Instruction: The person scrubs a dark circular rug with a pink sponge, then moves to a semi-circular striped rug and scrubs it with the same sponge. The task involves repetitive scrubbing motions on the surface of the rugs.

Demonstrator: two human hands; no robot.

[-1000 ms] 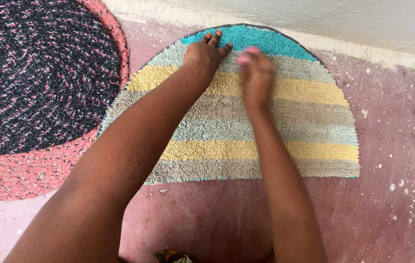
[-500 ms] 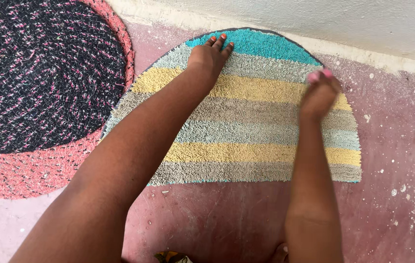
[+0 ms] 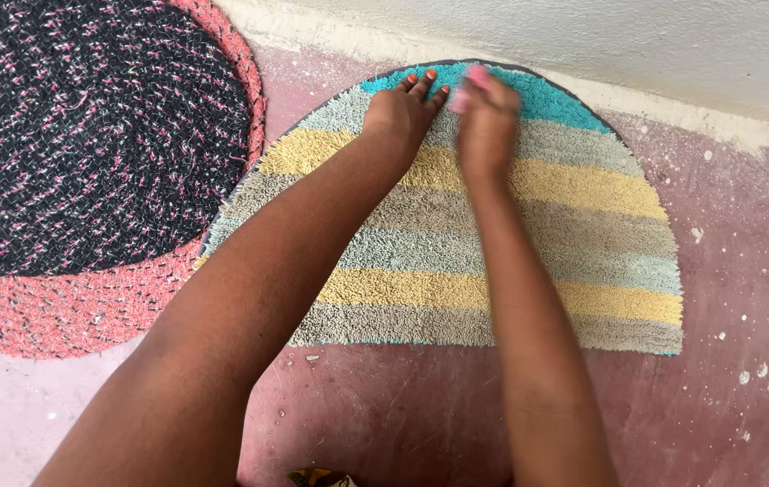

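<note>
Up top center of frame, left hand flat and spread on striped half-round mat, right hand blurred beside it, grip unclear, braided round rug at left

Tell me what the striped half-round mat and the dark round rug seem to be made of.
The striped half-round mat looks like shaggy tufted yarn, perhaps cotton: its pile is loose and matte. The dark round rug looks like braided fabric strips: coiled plaits show, with a salmon border.
</note>
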